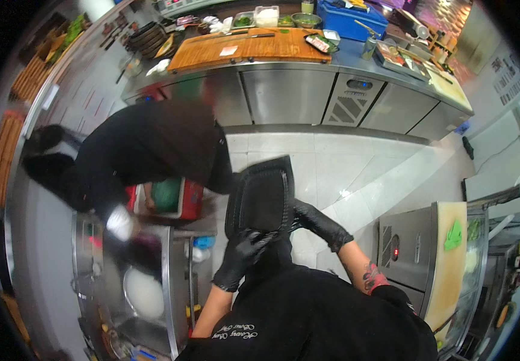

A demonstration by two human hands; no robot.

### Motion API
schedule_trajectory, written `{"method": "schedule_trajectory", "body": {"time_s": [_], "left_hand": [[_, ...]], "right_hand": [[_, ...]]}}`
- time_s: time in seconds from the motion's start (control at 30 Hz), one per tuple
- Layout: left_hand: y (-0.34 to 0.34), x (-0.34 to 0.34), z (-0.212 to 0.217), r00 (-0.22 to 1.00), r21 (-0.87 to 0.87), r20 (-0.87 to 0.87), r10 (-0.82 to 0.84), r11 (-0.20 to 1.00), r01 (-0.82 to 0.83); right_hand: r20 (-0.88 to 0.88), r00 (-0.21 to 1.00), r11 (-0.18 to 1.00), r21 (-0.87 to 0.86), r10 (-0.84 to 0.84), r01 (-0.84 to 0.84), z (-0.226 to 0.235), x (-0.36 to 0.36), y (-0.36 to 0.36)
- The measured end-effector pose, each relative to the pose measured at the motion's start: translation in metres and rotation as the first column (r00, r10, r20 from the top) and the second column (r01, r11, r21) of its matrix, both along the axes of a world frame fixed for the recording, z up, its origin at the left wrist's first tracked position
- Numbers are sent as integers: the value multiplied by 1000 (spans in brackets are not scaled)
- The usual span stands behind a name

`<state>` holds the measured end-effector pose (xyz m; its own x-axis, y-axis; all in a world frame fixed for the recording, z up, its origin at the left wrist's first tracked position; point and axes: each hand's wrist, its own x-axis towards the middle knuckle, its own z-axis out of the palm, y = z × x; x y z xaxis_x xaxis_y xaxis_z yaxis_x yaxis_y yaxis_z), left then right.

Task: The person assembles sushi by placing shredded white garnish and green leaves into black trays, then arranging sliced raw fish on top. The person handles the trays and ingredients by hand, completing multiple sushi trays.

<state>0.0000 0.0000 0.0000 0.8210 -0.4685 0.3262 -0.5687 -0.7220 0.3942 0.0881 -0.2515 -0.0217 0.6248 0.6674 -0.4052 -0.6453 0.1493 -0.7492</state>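
Note:
In front of my body I hold a black rectangular plastic tray (258, 195) with a ribbed rim, tilted so that its hollow side faces me. There may be more than one tray stacked together; I cannot tell. My left hand (242, 257), in a black glove, grips its near edge, with the fingers bent over the rim. The right hand (319, 224), gloved in black too, closes on the tray's right edge near the bottom corner. Its fingertips are partly hidden by the tray.
To my left a person in black (151, 138) bends over, close to the tray, beside a red and white box (192, 198). A steel sink (166, 289) holds a white round bowl (144, 293). Ahead runs a steel counter (287, 96) with a wooden board (248, 48). On the right stands another worktop (449, 271).

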Motion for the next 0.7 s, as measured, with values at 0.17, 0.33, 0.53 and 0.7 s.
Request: {"method": "schedule_trajectory", "body": {"time_s": [0.17, 0.33, 0.53, 0.7], "left_hand": [[-100, 143, -57, 914, -290, -308, -265, 941, 175], [-77, 393, -28, 949, -446, -310, 57, 873, -197], [-67, 542, -74, 594, -351, -801, -73, 861, -368], [-85, 691, -90, 662, -428, -749, -37, 789, -441]], "right_hand": [[267, 903, 854, -316, -337, 412, -44, 99, -82], [426, 801, 758, -319, -421, 569, -18, 323, -105], [377, 820, 770, -322, -430, 551, -60, 439, -104], [375, 829, 773, -336, -414, 538, -73, 587, -116]]}}
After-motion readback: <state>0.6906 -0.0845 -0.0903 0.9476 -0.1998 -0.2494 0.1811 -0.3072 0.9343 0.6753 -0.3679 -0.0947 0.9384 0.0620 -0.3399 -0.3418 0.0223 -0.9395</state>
